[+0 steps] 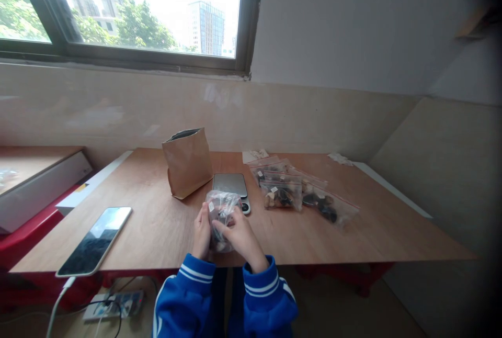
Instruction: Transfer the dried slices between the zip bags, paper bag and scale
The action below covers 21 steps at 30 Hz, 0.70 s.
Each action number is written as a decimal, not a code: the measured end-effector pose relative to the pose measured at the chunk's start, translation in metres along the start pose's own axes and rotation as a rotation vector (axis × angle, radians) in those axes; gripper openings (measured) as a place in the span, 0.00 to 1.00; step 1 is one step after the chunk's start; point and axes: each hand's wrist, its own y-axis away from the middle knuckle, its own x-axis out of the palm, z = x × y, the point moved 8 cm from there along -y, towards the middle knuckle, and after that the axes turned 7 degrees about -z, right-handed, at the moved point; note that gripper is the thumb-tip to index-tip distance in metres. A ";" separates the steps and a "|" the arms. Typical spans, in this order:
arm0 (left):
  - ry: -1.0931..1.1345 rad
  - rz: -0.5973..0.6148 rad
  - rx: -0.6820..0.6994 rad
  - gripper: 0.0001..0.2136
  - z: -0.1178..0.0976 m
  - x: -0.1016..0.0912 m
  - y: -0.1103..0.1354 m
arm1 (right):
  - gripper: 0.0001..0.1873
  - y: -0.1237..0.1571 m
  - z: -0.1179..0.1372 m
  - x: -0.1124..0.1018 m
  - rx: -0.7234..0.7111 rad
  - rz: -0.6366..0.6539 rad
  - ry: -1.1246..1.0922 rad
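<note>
Blue sleeves (pixel 263 296) nearest; just beyond, left hand (pixel 202 234) and right hand (pixel 240 236) both clasped around a small clear bag (pixel 221 211) above the table (pixel 157 233) near edge; looks light, limp, slippery, lumpy inside; best pinched at the top seam.

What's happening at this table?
A person in blue sleeves holds a small clear bag with the left hand and the right hand, at the near edge of the table. Behind it sit a flat scale and a brown paper bag. More filled bags lie to the right, a phone to the left.
</note>
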 end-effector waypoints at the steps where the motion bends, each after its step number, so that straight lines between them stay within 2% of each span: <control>1: 0.004 -0.020 -0.002 0.25 0.000 -0.002 -0.001 | 0.21 0.000 -0.004 0.001 0.014 -0.004 0.000; 5: -0.006 -0.029 0.022 0.24 -0.001 -0.006 -0.003 | 0.26 0.005 -0.019 0.004 0.072 0.006 0.037; 8: -0.034 -0.005 0.042 0.24 -0.001 -0.005 -0.005 | 0.26 0.007 -0.028 0.004 0.110 0.011 0.095; 14: -0.064 -0.005 0.053 0.26 0.002 -0.006 -0.006 | 0.19 0.006 -0.021 0.008 0.048 0.064 0.095; 21: -0.047 -0.047 0.076 0.25 -0.005 -0.009 -0.007 | 0.19 0.004 -0.019 0.011 0.026 -0.006 0.182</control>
